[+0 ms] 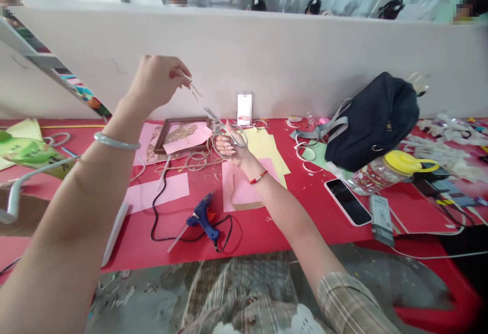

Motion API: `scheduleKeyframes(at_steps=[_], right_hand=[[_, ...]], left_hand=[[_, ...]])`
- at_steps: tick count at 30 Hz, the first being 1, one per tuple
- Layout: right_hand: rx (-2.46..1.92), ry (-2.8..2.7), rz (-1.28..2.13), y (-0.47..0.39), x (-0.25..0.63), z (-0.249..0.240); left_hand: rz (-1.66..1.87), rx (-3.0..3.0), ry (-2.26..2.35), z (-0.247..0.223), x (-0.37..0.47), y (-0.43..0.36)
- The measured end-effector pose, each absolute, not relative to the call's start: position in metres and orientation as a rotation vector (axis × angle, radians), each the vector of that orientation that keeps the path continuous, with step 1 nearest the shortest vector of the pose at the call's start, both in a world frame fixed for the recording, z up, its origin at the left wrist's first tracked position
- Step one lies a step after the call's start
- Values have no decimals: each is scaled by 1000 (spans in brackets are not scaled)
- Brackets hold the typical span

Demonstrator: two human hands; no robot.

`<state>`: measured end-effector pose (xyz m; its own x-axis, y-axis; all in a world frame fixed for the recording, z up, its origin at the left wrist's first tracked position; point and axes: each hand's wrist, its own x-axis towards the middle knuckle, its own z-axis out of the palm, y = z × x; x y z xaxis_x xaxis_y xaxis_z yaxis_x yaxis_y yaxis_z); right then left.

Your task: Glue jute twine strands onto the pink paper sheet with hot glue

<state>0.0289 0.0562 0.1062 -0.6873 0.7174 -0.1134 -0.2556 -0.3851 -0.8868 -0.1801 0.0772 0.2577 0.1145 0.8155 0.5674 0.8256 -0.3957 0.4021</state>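
My left hand (162, 80) is raised at the upper left, thumb and fingers pinched on thin strands of twine (195, 91) whose frayed ends hang down to the right. Lower and to the right, my right hand (231, 146) has its fingers through the handles of metal scissors (215, 118). Their blades point up and left, a short gap below the twine ends. Behind the right hand lies a brown frame (163, 135) with pink paper (186, 138) across it. A loose coil of twine (196, 161) rests on the table in front of the frame.
A blue glue gun (204, 217) with a black cord lies near the front edge of the red table (263, 237). Pink and yellow sheets (267, 148) surround my right hand. To the right are a dark backpack (375, 120), a yellow-lidded bottle (375, 174) and a phone (347, 202).
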Motion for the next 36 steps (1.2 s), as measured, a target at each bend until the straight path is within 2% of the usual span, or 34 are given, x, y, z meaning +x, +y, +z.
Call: scheduleKeyframes(at_steps=[3, 6, 9, 12, 16, 19, 24, 28, 32, 36], right_hand=[[-1194, -1655, 1499, 70, 36, 101], [-1522, -1716, 1176, 81, 67, 90], [-1823, -1687, 820, 88, 115, 76], [-1972, -1674, 588, 83, 159, 63], [-1865, -1761, 433, 70, 181, 56], [-1608, -1869, 472, 67, 160, 64], [-888, -1867, 854, 73, 115, 83], [-807, -1782, 1011, 69, 119, 90], [-824, -1676, 1092, 47, 147, 89], [-936, -1541, 1207, 19, 166, 75]], left_hand=[[-1281, -2283, -1794, 260, -195, 86], [-1536, -2184, -1834, 260, -213, 91], [-1494, -2202, -1978, 248, -229, 99], [-1346, -2273, -2143, 223, -235, 105], [-1177, -2542, -2224, 185, -211, 101], [-1183, -2781, -2074, 169, -174, 91], [-1205, -3110, -1716, 165, -123, 79], [-1155, -3081, -1694, 161, -108, 70], [-1032, -3266, -1611, 140, -85, 47], [-1293, -3437, -1629, 98, -44, 17]])
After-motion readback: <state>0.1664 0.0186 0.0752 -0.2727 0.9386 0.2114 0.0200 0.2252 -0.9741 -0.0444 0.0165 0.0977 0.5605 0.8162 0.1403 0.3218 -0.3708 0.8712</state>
